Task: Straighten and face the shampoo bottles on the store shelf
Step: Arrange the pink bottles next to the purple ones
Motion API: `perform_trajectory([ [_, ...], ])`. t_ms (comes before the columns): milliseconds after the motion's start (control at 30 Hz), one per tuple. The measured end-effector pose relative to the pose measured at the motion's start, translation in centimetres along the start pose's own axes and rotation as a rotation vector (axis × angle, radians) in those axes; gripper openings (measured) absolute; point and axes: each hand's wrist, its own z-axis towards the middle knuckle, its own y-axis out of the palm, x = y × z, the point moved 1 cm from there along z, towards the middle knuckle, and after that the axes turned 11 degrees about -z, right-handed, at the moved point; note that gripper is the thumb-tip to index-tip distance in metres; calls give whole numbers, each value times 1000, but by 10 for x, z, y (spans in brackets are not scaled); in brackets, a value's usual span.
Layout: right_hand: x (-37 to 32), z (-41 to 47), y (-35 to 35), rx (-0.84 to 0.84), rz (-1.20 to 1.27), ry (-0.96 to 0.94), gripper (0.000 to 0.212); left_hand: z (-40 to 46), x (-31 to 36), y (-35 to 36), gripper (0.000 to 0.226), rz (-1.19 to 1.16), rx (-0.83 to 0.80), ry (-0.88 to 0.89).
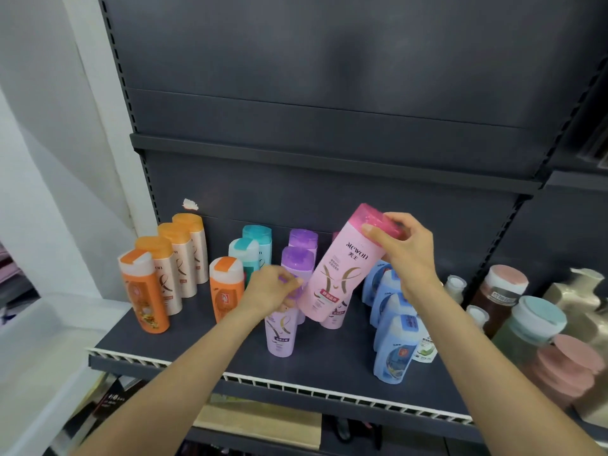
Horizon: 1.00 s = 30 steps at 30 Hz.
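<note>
My right hand (403,250) grips the pink cap of a pink shampoo bottle (339,268), which is lifted and tilted to the left above the dark shelf (204,343). My left hand (271,289) holds the purple cap of the front lilac bottle (281,334), which stands upright. Behind it stand two more purple-capped bottles (301,248). Another pink bottle is partly hidden behind the lifted one. Rows of peach bottles with orange caps (179,255), two orange bottles (144,291), teal-capped bottles (251,251) and blue bottles (393,343) stand on the shelf.
On the neighbouring shelf to the right stand jars and bottles with pink and pale blue lids (529,324). A small white-and-green bottle (426,348) stands beside the blue row. A translucent plastic bin (42,350) sits at the left. The shelf's front has a white ribbed edge (296,386).
</note>
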Motion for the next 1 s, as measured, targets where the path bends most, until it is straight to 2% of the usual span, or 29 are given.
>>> perform_trajectory([
  [100,12,0,8,-24,-106,-32,32,10,-3,-2,18,217,71,254],
  [233,32,-2,20,-90,-305,-70,39,18,-8,-5,31,477,-13,436],
  [400,65,-5,35,-222,-456,-34,46,27,-12,-10,41,643,-102,368],
  [567,95,-9,44,-272,-488,71,49,32,-8,-12,35,616,-101,311],
  [1000,112,-18,47,-350,-474,137,40,37,-11,-10,37,627,-73,340],
])
